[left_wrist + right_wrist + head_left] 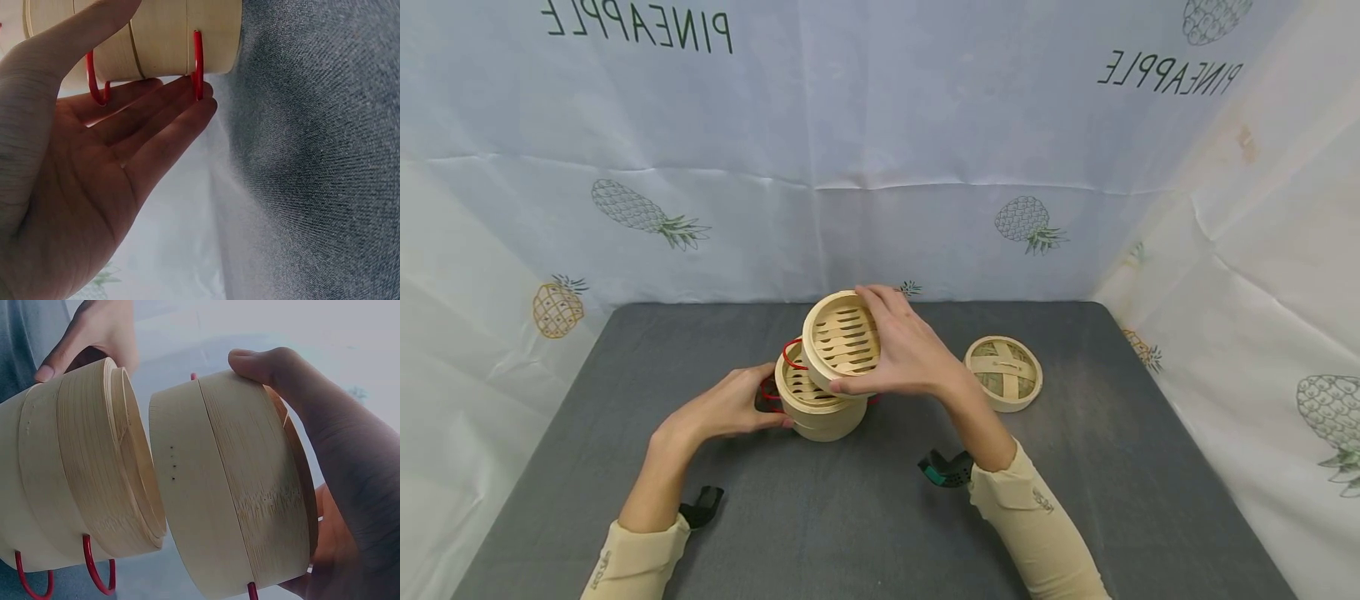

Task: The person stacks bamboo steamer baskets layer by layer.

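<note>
My right hand grips a small round bamboo steamer basket, thumb at the near side and fingers over the far rim. This basket is tilted, its slatted floor facing me, over the lower bamboo steamer stack on the table. In the right wrist view, a narrow wedge separates the held basket from the stack's rim. My left hand holds the stack at its left side, thumb on the near wall and fingers on the far one. Red loop handles stick out beside those fingers.
A round bamboo lid with a crossed-strip top lies on the dark grey table, right of the stack. Behind stands a white pineapple-print curtain, and more of it hangs at both sides. Black wrist devices sit at both sleeves.
</note>
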A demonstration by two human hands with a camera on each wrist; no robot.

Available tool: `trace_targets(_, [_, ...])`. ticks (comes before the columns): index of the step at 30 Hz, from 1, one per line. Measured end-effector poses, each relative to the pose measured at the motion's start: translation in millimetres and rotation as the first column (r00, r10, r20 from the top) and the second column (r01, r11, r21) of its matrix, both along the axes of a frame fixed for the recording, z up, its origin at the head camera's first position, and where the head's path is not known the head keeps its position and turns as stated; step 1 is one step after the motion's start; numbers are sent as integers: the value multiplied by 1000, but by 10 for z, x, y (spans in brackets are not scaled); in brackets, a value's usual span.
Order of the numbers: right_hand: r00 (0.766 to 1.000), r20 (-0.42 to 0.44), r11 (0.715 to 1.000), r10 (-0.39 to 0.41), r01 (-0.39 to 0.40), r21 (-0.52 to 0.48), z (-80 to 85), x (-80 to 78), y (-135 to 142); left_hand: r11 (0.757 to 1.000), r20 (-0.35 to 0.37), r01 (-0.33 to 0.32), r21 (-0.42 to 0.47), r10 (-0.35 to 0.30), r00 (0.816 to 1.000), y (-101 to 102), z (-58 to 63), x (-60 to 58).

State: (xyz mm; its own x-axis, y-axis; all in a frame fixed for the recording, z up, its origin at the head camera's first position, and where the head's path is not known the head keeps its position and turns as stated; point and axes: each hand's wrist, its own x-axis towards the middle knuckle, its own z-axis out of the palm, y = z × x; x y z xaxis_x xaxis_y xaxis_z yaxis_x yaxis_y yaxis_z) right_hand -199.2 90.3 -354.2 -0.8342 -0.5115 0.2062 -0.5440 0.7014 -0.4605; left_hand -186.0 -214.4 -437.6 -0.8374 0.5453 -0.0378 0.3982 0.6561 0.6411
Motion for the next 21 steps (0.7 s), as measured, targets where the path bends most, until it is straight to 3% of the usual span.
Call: trace_targets(21, [1000, -2, 1000, 12, -12, 2, -47, -1, -175, 1000, -5, 7, 17, -7, 1000, -12, -5, -12])
